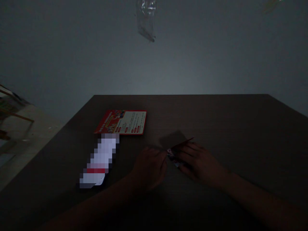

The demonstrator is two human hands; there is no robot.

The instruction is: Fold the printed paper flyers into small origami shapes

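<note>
From afar I saw the right hand (202, 164) lying over a folded paper (172, 156) on the table (209, 117), the left hand (149, 166) curled at its edge; whether either gripped, I couldn't tell. A lit phone (103, 154) lay left of them.

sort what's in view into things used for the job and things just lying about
Seemingly in use:
thin, partly patterned piece, at the left hand and right hand
table

Seemingly lying about:
red-and-white printed card
bright, pixelated phone-like item
clear plastic bag, higher up
</note>
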